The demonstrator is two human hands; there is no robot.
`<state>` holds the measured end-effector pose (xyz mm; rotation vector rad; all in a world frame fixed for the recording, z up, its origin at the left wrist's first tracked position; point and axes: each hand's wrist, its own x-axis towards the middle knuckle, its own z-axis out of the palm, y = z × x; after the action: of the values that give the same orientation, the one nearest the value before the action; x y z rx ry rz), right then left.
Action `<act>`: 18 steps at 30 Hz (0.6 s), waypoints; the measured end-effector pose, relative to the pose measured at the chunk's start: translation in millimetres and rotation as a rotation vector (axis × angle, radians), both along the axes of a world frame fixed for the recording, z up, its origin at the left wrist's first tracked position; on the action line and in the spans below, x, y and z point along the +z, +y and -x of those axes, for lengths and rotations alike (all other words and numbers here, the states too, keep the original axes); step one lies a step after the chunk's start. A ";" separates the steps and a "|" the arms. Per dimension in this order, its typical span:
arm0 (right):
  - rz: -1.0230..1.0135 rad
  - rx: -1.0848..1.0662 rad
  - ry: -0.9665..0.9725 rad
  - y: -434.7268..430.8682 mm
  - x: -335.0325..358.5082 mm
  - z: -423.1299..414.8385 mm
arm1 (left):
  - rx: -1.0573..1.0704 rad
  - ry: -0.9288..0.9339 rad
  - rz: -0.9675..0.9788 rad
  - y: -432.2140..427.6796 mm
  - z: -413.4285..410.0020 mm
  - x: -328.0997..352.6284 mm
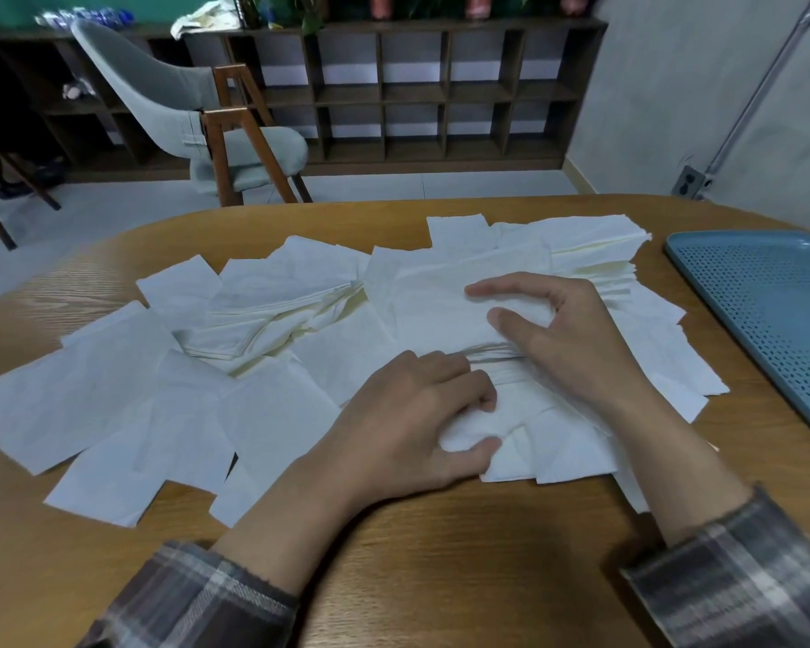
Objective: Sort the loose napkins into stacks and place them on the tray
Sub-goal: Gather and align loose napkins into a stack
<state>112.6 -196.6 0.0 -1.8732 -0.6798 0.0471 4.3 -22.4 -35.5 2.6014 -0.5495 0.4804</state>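
The left grip [422, 413] is curled, thumb and fingers pinching a rumpled bunch of napkins [524, 441] at the near edge of the pile. Just beyond it, the right grip [567, 334] arches over a thick stack [436, 315] of white napkins, its thumb and bent fingers closing on the top sheets while the heel of the hand sits against the stack's layered edge. Both wrists come out of plaid sleeves [744, 568] at the bottom of the view. Loose napkins [113, 404] lie spread and overlapping across the wooden surface [440, 554] to the left of the hands, with a second fanned bundle [272, 311] among them and a further heap [590, 245] behind the right grip. A blue perforated tray [768, 320] sits on the surface to the right, apart from the napkins and holding none of them. Behind the surface stand a grey chair [169, 100] with wooden legs and a dark cubby shelf [440, 91] along the wall
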 end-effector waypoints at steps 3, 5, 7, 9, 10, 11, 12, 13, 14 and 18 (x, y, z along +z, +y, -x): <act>0.004 0.001 -0.004 -0.4 0.2 0.3 | -0.015 -0.029 0.074 -1.3 -0.6 -2.3; 0.006 -0.001 -0.002 -0.8 0.4 0.4 | -0.021 -0.028 0.112 -1.4 0.1 -1.5; 0.010 0.001 -0.002 -1.0 0.7 0.4 | -0.027 -0.003 0.152 -0.9 1.2 1.2; 0.014 0.004 -0.002 -1.3 0.9 0.4 | -0.038 0.063 0.222 1.4 2.4 5.4; 0.016 0.005 0.000 -1.3 0.9 0.5 | -0.035 0.105 0.269 3.4 3.1 8.1; 0.017 0.006 0.003 -1.5 0.9 0.8 | -0.026 0.148 0.315 5.6 4.0 10.7; 0.016 0.004 0.005 -1.4 1.0 1.1 | -0.011 0.185 0.351 7.6 4.8 13.3; 0.015 0.003 0.009 -1.6 1.3 1.5 | 0.005 0.217 0.380 9.0 5.6 15.5; 0.011 0.004 0.013 -1.6 1.7 1.9 | 0.017 0.243 0.410 10.1 6.1 17.5; -0.008 -0.002 0.042 -1.3 2.6 3.6 | 0.018 0.349 0.522 11.5 9.4 24.5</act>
<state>109.0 -197.9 2.6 -1.8601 -0.6483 0.0826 -5.0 -11.0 -11.0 2.1200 -0.2405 0.1385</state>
